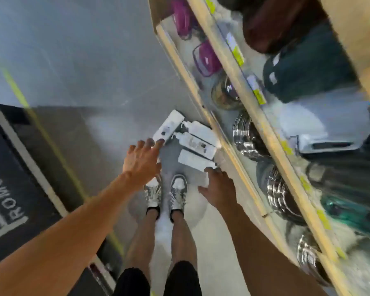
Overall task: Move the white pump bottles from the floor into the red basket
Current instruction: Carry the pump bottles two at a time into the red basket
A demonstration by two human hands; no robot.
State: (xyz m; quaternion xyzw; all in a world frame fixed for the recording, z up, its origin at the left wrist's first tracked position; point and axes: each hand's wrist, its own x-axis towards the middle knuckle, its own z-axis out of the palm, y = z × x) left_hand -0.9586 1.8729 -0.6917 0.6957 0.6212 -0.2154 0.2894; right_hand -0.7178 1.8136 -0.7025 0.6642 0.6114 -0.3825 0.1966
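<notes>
Several white pump bottles lie on the grey floor beside a shelf base, just ahead of my feet. One long bottle (168,126) lies at the left of the group, two more (198,142) lie in the middle, and a fourth (195,162) is nearest my shoes. My left hand (142,160) reaches down with fingers spread, its fingertips at the near end of the left bottle. My right hand (219,185) hangs open just below the nearest bottle, fingertips at its edge. The red basket is not in view. The picture is blurred by motion.
A wooden shelf unit (250,129) runs along the right, holding stacked metal bowls, purple containers and dark bags. A dark floor mat with white lettering (13,189) lies at the left, past a yellow floor line. My two shoes (166,194) stand just behind the bottles.
</notes>
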